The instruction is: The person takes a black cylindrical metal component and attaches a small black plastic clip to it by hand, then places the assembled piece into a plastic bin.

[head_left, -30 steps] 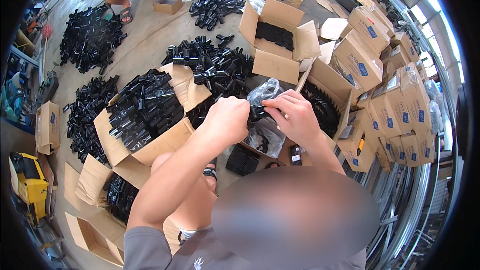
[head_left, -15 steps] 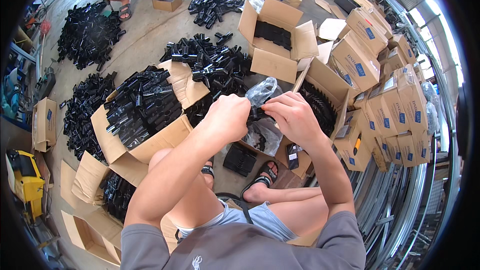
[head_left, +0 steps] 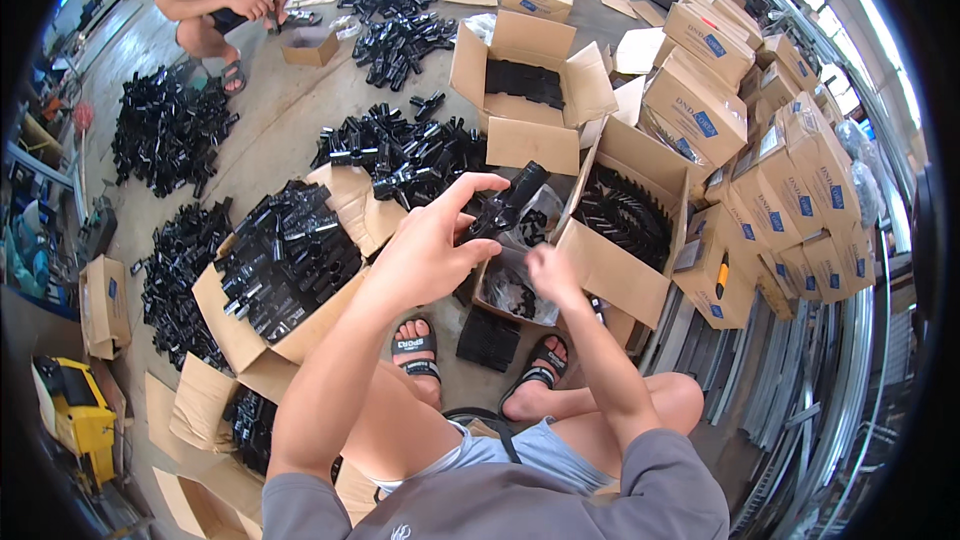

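Note:
My left hand (head_left: 432, 245) is in the middle of the view, thumb and fingers curved round a black tubular fitting (head_left: 523, 187) whose round end points up and away to the right. The palm side is hidden. Slightly blurred, my right hand (head_left: 556, 276) is just to the right, fingers drawn together over a small carton. Whatever they may pinch is too small to make out. In that carton lies a clear plastic bag (head_left: 507, 278) with small black curved parts. Between my feet a stack of flat black pieces (head_left: 488, 338) rests on the floor.
An open carton (head_left: 640, 275) of black toothed parts stands right; another carton (head_left: 535, 145) holds black pieces ahead. Left is a carton (head_left: 290, 340) full of black fittings, beside loose piles (head_left: 175, 130). Closed cartons (head_left: 790, 185) are stacked right. Another person (head_left: 215, 10) squats far left.
My hands have moved apart; the right has dropped lower, toward the bagged parts. The black fitting now shows plainly in my left hand. The whole view has shifted, showing more of the other person.

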A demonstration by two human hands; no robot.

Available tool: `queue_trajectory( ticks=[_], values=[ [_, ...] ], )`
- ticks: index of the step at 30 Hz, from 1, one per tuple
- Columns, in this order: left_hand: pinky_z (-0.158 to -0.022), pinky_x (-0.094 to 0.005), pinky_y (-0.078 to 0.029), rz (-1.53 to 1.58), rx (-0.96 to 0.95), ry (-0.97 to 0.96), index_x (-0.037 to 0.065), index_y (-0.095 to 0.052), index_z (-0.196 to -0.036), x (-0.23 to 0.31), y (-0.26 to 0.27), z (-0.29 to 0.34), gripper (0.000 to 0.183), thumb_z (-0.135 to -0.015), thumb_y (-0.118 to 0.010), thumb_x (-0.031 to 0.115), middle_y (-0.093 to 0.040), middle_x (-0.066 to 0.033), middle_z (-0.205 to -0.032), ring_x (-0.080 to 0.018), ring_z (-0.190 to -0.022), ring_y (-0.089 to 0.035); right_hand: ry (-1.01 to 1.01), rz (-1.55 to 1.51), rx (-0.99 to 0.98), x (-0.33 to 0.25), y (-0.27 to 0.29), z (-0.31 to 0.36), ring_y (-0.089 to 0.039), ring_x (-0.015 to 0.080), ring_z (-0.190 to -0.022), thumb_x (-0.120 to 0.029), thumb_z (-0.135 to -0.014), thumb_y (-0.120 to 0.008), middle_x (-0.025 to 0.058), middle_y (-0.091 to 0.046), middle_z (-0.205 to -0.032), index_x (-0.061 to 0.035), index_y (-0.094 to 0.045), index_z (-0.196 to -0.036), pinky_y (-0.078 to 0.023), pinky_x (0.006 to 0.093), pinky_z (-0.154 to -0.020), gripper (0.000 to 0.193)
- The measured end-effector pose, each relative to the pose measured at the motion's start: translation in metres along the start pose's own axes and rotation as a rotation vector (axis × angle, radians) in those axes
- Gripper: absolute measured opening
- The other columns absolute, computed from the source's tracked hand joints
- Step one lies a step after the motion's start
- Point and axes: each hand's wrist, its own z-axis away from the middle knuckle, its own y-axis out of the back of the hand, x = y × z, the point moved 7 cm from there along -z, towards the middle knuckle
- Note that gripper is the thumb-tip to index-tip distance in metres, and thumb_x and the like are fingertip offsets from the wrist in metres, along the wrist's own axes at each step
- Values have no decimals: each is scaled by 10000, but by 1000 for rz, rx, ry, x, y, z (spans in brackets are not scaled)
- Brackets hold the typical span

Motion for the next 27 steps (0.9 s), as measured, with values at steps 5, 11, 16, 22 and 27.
queue_trajectory(
  ticks=[5,11,16,22,27],
  values=[
    [-774,-292,-618,645,-96,98,175,-396,-1557,-5,-8,-1,665,-986,-712,48,-731,-48,-1061,-120,-954,-707,-414,253,-484,86,-123,43,-712,413,-1120,-130,-832,-676,237,-747,-1144,-91,-802,-1072,-565,494,-983,274],
    [-892,-414,-631,868,-87,91,186,-347,-1589,1,-12,-1,766,-955,-773,122,-736,-134,-1165,-229,-1048,-733,-681,229,-546,96,-138,54,-642,374,-1289,-154,-858,-702,232,-672,-1361,6,-725,-1245,-548,460,-1044,419],
    [-967,-427,-595,945,-80,39,197,-324,-1610,10,-25,-10,812,-943,-783,130,-727,-184,-1186,-276,-1068,-734,-709,222,-514,118,-142,52,-649,378,-1279,-113,-879,-710,215,-680,-1356,-22,-743,-1237,-550,469,-1045,371],
    [-960,-417,-587,904,-13,-11,155,-332,-1612,16,-38,-18,812,-936,-781,122,-722,-202,-1175,-280,-1042,-732,-612,173,-422,165,-157,54,-677,404,-1223,-108,-956,-542,241,-704,-1287,-8,-778,-1151,-551,514,-1032,322],
    [-969,-458,-601,861,102,23,146,-334,-1607,3,-32,-13,786,-949,-761,118,-693,-223,-1186,-302,-1015,-733,-669,96,-437,127,-155,52,-687,387,-1210,-97,-900,-636,229,-715,-1270,-30,-784,-1149,-575,481,-1002,298]
  ],
)
